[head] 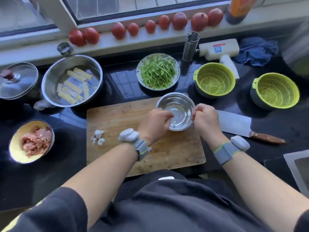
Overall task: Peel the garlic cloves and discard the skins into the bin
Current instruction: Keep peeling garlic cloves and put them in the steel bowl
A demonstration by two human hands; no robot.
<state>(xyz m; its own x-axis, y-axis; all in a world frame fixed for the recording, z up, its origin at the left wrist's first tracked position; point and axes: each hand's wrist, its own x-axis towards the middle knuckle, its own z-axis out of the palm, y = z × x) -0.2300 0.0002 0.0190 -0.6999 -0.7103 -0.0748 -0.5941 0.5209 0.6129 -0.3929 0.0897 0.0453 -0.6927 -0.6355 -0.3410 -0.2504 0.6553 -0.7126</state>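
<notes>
Over the steel bowl (175, 111) at the cutting board's (117, 118) far edge, both hands, left hand (154, 122) and right hand (206, 118), have fingers curled, apparently pinching a garlic clove; the contents are too small to confirm. Peeling seems underway; next the skin must come free.

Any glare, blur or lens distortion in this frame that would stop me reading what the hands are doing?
Head view: wide-angle bending curves the windowsill and worktop edges; window glare streaks the black counter and small steel bowl; the left hand and right hand are slightly soft, so whatever the fingers pinch over the bowl is unreadable.
</notes>
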